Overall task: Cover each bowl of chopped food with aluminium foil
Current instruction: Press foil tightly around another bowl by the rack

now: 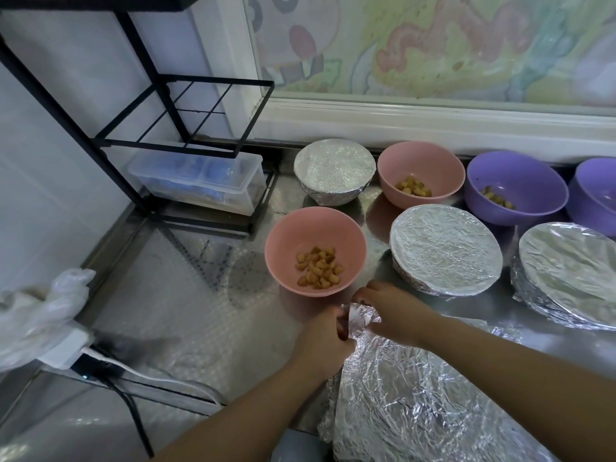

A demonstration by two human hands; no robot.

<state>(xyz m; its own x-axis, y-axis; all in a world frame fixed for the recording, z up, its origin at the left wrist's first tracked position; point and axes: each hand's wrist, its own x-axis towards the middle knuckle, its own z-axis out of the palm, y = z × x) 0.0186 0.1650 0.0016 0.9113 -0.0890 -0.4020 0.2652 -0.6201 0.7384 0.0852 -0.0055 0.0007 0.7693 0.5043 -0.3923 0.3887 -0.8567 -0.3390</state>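
Foil hid whatever the three covered bowls [445, 248] held. The far purple bowl [596, 195] and my foil sheet [416, 411] ran off the edges; its crumpled corner concealed the fingertips of my left hand [321, 341].

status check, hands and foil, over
Hands: left hand and right hand pinch foil sheet corner. Nearest pink bowl uncovered, just ahead. Nothing between foil and bowl.

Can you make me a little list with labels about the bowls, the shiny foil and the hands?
covered: back foil-wrapped bowl, middle foil-wrapped bowl, right foil-wrapped bowl
open with food: near pink plastic bowl, back pink plastic bowl, purple plastic bowl
contents hidden: second purple plastic bowl, right edge
left-hand grip: pinches crumpled aluminium foil sheet corner
right-hand grip: pinches same corner
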